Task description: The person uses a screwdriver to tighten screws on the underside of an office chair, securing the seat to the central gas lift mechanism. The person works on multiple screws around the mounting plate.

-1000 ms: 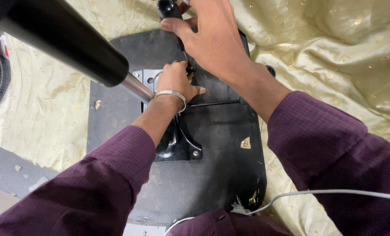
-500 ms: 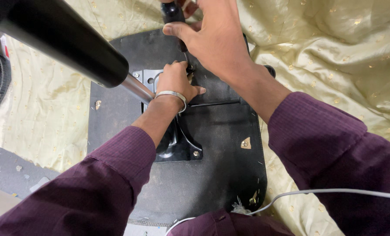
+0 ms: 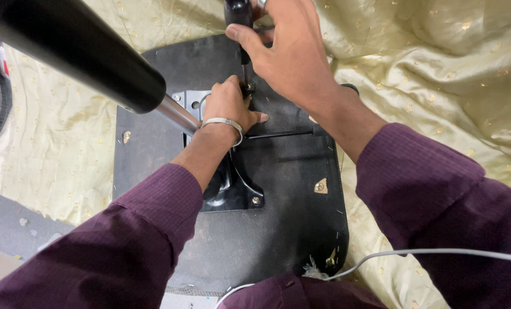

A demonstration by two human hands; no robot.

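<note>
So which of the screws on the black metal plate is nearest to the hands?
The screw under the screwdriver tip, at the left hand fingertips; the plate's near-corner screw lies untouched.

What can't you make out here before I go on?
Head view only:
- Screw under the screwdriver tip: hidden by the left hand.
- Screwdriver handle top: cut off by the top edge, wrapped by the right hand.
- Metal plate middle: covered by the left forearm.
- Black column: its far end runs out of frame.

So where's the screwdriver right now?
In the head view the screwdriver is at the top middle, gripped in the right hand, with its tip beside the left hand on the black seat bottom.
</note>
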